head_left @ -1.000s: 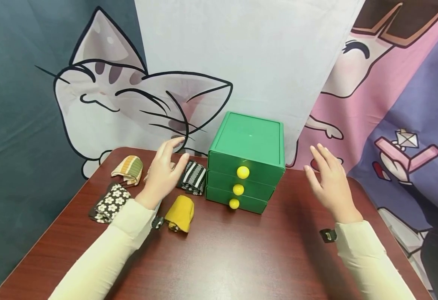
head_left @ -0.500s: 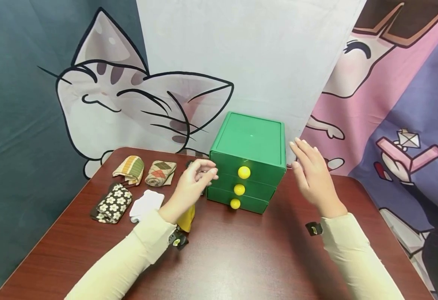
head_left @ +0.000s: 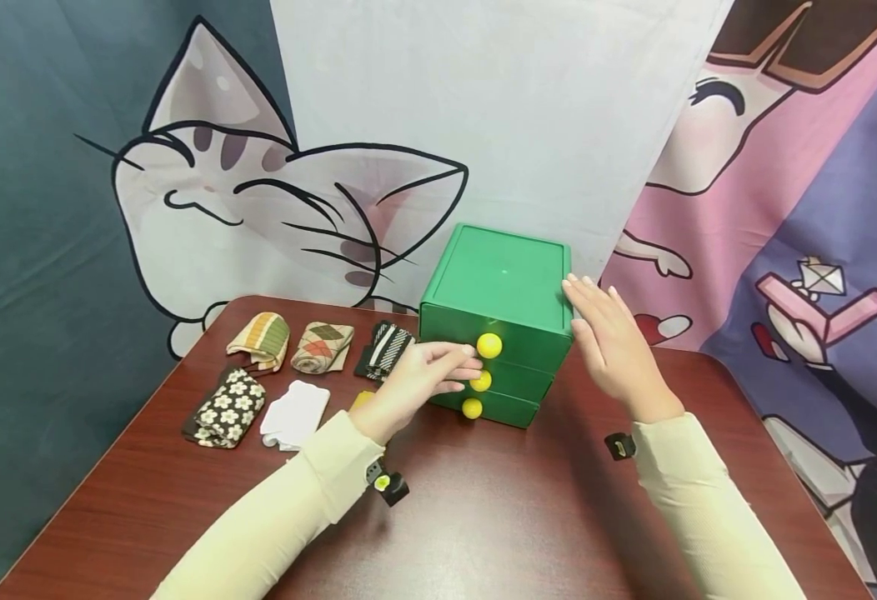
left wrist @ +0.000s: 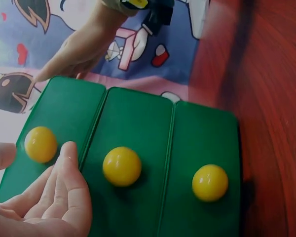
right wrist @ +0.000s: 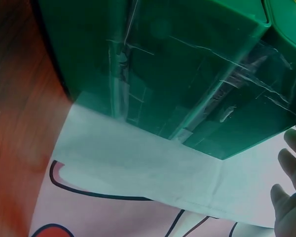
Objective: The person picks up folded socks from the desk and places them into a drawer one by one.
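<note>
on the dark red wood-grain table [head_left: 483, 517] stands a boxy green plastic drawer unit [head_left: 509, 275], smooth and glossy, with three shut drawers stacked one above another, each bearing a round yellow knob. the left hand [head_left: 419, 379] reaches to the drawer fronts, its fingers [left wrist: 69, 173] straight and loosely together, fingertips just beside the top knob [head_left: 488, 345] and the middle knob [head_left: 480, 381]; it has hold of nothing, and whether a fingertip touches a knob cannot be told. the bottom knob [head_left: 472, 407] sits clear below the hand. the right hand [head_left: 614, 350] stands flat and upright by the unit's right side, fingers straight and close together, holding nothing; contact with the wall cannot be told. both arms wear pale cream sleeves. left of the unit lie soft folded socks: a striped green-and-tan one [head_left: 262, 337], an argyle one [head_left: 322, 346], a black-and-white striped one [head_left: 386, 350], a dark flowered one [head_left: 224, 408], a plain white one [head_left: 296, 412]. behind hangs printed cartoon cloth.
</note>
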Tool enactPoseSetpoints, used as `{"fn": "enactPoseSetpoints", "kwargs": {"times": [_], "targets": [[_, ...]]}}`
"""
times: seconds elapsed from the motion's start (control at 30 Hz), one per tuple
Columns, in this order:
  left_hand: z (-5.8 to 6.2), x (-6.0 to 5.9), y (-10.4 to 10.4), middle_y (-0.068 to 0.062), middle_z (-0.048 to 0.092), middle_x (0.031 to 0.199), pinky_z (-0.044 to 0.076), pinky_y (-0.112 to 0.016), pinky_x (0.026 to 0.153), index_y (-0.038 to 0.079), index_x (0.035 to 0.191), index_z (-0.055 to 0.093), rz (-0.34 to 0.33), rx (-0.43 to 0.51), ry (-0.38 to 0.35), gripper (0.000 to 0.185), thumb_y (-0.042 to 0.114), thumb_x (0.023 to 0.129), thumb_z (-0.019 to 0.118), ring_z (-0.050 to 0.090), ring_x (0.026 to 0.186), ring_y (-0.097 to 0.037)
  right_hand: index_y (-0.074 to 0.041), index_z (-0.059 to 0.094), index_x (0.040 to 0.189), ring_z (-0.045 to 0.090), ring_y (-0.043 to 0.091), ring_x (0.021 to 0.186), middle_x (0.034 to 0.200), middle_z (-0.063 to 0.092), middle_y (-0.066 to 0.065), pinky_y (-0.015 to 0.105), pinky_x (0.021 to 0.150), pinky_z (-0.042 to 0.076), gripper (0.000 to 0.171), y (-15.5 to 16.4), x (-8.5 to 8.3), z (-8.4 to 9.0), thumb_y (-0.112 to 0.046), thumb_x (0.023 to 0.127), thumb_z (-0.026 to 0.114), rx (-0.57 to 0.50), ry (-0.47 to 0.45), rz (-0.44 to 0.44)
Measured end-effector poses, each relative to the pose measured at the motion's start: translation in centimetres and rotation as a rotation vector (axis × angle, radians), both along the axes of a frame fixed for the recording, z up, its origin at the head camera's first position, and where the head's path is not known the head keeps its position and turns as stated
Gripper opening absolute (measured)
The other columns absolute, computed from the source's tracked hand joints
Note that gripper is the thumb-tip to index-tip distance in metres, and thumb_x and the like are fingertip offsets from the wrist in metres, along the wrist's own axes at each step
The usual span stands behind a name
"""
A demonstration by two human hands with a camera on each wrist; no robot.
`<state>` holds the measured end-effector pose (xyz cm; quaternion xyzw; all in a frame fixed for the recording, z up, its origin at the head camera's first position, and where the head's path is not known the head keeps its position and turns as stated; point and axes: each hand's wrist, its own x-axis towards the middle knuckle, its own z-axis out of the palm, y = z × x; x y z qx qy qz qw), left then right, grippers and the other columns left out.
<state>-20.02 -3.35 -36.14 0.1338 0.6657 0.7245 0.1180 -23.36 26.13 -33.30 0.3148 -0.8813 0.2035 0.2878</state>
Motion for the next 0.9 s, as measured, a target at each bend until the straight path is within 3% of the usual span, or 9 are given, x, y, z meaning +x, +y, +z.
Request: {"fn": "enactPoseSetpoints", "kwargs": {"times": [0.2, 0.4, 0.67, 0.9], "targets": [[-0.2, -0.3, 1.0, -0.025, 0.071, 0.114, 0.058, -0.032, 0.087, -0.008, 0.123, 0.066, -0.033, 0.055, -0.079, 0.038, 0.023, 0.103, 0.061, 0.074, 0.100, -0.024, 0.000, 0.045, 0.150, 0.035, 0.038, 0.146, 0.156, 0.044, 0.017, 0.044, 0.124, 0.012, 0.047, 0.0, -0.1, 0.2, -0.021, 0.109, 0.039, 0.033, -0.043, 0.020], [-0.2, -0.7, 1.6, -0.025, 0.071, 0.114, 0.058, -0.029, 0.085, -0.006, 0.124, 0.067, -0.044, 0.085, -0.107, 0.039, 0.026, 0.103, 0.061, 0.074, 0.098, -0.022, 0.004, 0.043, 0.150, 0.033, 0.039, 0.147, 0.157, 0.041, 0.019, 0.041, 0.124, 0.015, 0.046, 0.2, -0.1, 0.3, -0.017, 0.109, 0.040, 0.042, -0.084, 0.019], [0.0, -1.1, 2.0, -0.021, 0.072, 0.115, 0.057, -0.032, 0.089, -0.004, 0.128, 0.065, -0.044, 0.102, -0.172, 0.043, 0.031, 0.103, 0.060, 0.073, 0.104, -0.023, 0.005, 0.044, 0.149, 0.036, 0.040, 0.145, 0.155, 0.043, 0.022, 0.041, 0.124, 0.015, 0.047, 0.3, -0.3, 0.3, -0.020, 0.109, 0.038, 0.091, -0.042, 0.009], [0.1, -1.1, 2.0, -0.017, 0.074, 0.111, 0.057, -0.025, 0.084, -0.001, 0.124, 0.068, -0.023, 0.108, -0.212, 0.043, 0.034, 0.100, 0.065, 0.073, 0.102, -0.020, 0.006, 0.045, 0.148, 0.037, 0.039, 0.145, 0.154, 0.044, 0.022, 0.039, 0.124, 0.016, 0.047, 0.3, -0.4, 0.2, -0.020, 0.109, 0.039, 0.081, -0.024, 0.024]]}}
